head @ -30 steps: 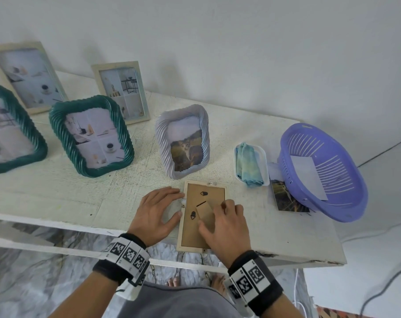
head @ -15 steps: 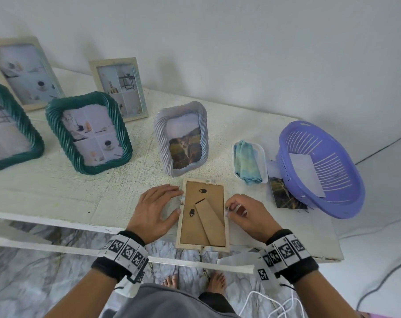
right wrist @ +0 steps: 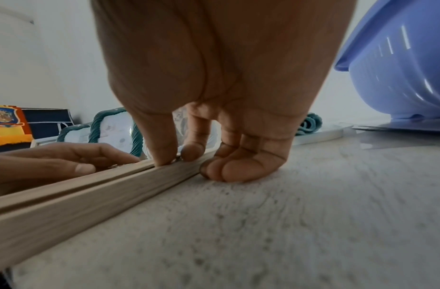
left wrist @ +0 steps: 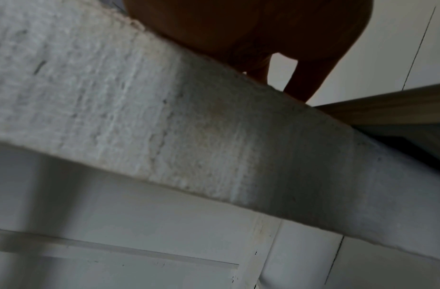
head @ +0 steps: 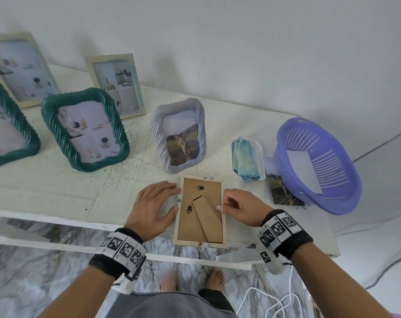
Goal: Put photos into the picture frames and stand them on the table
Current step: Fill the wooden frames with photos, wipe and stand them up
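1. The fingers (right wrist: 164, 148) of the right hand (head: 243, 208) are curled; thumb and forefinger tips pinch something small on the right rail of the frame (head: 200, 210), too small to make out, while the other fingers are clenched against the surface (head: 80, 193).
2. The left hand (head: 152, 208) lies flat, fingers straight and loose, tips touching the frame's left rail, grasping nothing.
3. The frame lies face down at the surface's near edge, slightly overhanging it, brown backing and stand flap up.
4. The left wrist view shows only the surface's edge from below and a dark palm; its fingers are hidden there.
5. Only the right wrist view shows the pinch close up.
6. Only the head view shows the basket (head: 319, 166), a photo (head: 282, 193) partly tucked under it, and four filled frames standing behind; a fifth is cut off at left.
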